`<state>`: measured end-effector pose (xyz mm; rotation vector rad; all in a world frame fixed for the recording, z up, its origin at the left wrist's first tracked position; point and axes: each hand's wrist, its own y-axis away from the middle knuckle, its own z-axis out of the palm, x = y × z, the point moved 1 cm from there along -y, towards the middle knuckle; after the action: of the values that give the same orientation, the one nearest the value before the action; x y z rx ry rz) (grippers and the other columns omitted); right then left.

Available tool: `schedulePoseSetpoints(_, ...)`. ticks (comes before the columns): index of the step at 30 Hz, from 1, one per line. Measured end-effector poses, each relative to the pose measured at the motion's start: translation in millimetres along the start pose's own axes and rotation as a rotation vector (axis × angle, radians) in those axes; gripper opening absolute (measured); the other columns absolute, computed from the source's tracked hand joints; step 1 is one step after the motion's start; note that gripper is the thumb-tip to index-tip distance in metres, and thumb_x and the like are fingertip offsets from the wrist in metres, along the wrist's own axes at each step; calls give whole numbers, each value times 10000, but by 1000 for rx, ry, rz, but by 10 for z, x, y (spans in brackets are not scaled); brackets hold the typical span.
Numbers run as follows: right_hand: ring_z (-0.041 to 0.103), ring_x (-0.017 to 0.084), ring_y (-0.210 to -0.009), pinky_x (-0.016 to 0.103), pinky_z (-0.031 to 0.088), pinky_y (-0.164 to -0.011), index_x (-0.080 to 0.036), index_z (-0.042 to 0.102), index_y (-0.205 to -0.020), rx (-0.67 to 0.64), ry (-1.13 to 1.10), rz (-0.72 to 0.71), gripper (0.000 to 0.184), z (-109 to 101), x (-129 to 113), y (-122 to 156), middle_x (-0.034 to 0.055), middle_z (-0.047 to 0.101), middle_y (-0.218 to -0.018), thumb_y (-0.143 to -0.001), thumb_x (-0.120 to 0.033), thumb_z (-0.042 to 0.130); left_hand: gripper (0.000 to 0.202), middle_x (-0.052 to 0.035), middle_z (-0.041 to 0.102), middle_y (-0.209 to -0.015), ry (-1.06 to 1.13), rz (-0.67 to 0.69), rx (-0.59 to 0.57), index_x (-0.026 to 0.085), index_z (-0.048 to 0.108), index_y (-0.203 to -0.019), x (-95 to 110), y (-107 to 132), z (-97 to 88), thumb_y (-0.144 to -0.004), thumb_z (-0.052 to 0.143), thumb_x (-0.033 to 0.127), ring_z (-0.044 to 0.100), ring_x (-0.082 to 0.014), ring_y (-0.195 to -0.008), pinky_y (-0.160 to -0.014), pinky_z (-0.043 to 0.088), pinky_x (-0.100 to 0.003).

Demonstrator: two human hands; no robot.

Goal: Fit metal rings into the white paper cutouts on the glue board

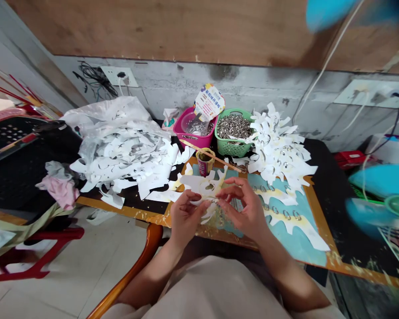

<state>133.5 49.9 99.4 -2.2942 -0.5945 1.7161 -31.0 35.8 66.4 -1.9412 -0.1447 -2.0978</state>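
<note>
My left hand [184,219] and my right hand [246,208] meet over the near edge of the table, thumbs and fingers pinched together. Between them is a white cut-out piece [197,182] with jagged edges, stained yellowish in places. Whether a small ring is also between the fingertips is too small to tell. Just beyond stands a small cup [204,167] with yellowish residue, a wooden stick [219,159] lying across its top. To the right, a white cut-out strip [307,226] lies on a blue-green mat [286,241] with several oval metal rings [275,210] along it.
A large heap of white cut-outs [129,150] lies left; another pile [279,146] rises right. Against the wall stand a pink basket [199,141] and a green basket [232,148] full of metal rings. Blurred blue fan blades [379,181] are at right, a wooden chair arm [153,248] at lower left.
</note>
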Motion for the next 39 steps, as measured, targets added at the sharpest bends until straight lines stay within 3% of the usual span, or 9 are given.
schedulePoseSetpoints(3, 650, 151, -716, 270, 526, -676, -259, 467, -1207, 40, -149, 129, 363, 46, 55, 42, -17, 687, -802, -881, -249, 628, 433, 32, 620, -842, -7, 141, 4, 222, 520, -1021, -38, -4, 9, -722, 824, 290, 510, -29, -494, -468, 454, -136)
schedulePoseSetpoints(6, 629, 140, -665, 264, 520, -660, -262, 462, -1228, 101, -168, 178, 398, 53, 99, 71, -50, 638, -719, -871, -244, 638, 449, -52, 572, -1124, -186, 486, 44, 243, 573, -1094, -7, -25, -24, -724, 827, 228, 645, -130, -834, -728, 586, -282)
schedulePoseSetpoints(10, 629, 142, -672, 273, 528, -674, -265, 469, -1263, 97, -113, 139, 424, 51, 91, 121, -41, 628, -736, -874, -243, 637, 229, -105, 408, -1378, -601, 751, -123, 254, 713, -1043, 134, -88, -55, -834, 712, 160, 457, -307, -1307, -1048, 465, -493)
schedulePoseSetpoints(13, 629, 139, -690, 290, 534, -733, -267, 476, -1274, 97, -72, 72, 413, 63, 59, 159, -36, 623, -756, -888, -229, 617, 156, -94, 392, -1418, -716, 846, -213, 254, 738, -967, 222, -136, -58, -861, 673, 159, 381, -341, -1368, -1097, 404, -551)
schedulePoseSetpoints(19, 642, 145, -782, 287, 547, -761, -236, 533, -1189, 161, -211, 126, 300, 80, 99, 178, 4, 644, -841, -907, -288, 621, 127, -71, 441, -1292, -639, 1024, -72, 262, 744, -864, 151, -118, -81, -789, 738, 160, 448, -321, -1270, -1062, 432, -535)
schedulePoseSetpoints(22, 675, 174, -877, 308, 558, -797, -207, 641, -1024, 43, -296, 173, 191, 88, 163, 171, 56, 704, -957, -924, -364, 600, 156, -67, 418, -1286, -590, 1034, -42, 275, 751, -877, 87, -108, -93, -790, 732, 147, 459, -297, -1243, -1056, 434, -518)
schedulePoseSetpoints(25, 698, 194, -878, 327, 567, -798, -214, 709, -1003, -51, -297, 180, 213, 119, 226, 174, 52, 744, -959, -923, -381, 604, 136, -67, 400, -1304, -538, 978, -34, 268, 756, -879, 64, -119, -87, -809, 721, 156, 458, -290, -1251, -1073, 416, -520)
schedulePoseSetpoints(34, 710, 204, -880, 331, 571, -781, -217, 714, -996, 37, 66, -71, 184, 159, 121, 147, 69, 757, -941, -925, -204, 545, 48, -78, 457, -1235, -498, 614, -18, 225, 737, -803, 162, -76, -34, -822, 742, 269, 470, -251, -1239, -1070, 421, -426)
schedulePoseSetpoints(39, 697, 188, -848, 284, 552, -691, -217, 688, -984, -13, 33, -82, 174, 96, 125, 138, 63, 742, -932, -927, -199, 524, 163, -67, 469, -1145, -354, 501, 20, 211, 651, -854, 162, -56, 41, -774, 781, 266, 502, -215, -1138, -1001, 452, -375)
